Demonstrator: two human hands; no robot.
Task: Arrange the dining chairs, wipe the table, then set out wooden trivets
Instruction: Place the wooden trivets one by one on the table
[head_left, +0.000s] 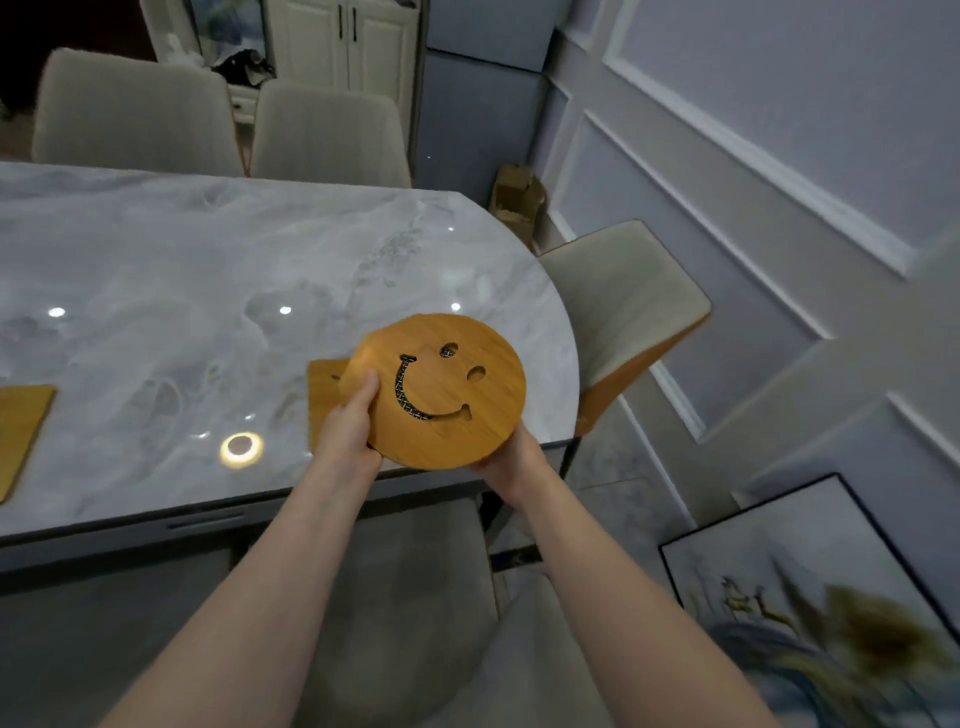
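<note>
A round wooden trivet (457, 410) with a cut-out smiling face is held tilted above the near right corner of the marble table (208, 280). My left hand (350, 423) grips its left edge, thumb on top. My right hand (506, 460) holds its lower right edge from underneath. A squarish wooden trivet (323, 392) lies flat on the table just behind the round one, partly hidden by it. Another wooden trivet (21, 431) lies at the table's left edge of view.
Two beige chairs (130, 111) (327, 135) stand along the table's far side, one (628, 306) at its right end, one (410, 587) under my arms. A cardboard box (514, 200) sits by the wall. A framed picture (810, 603) leans at lower right.
</note>
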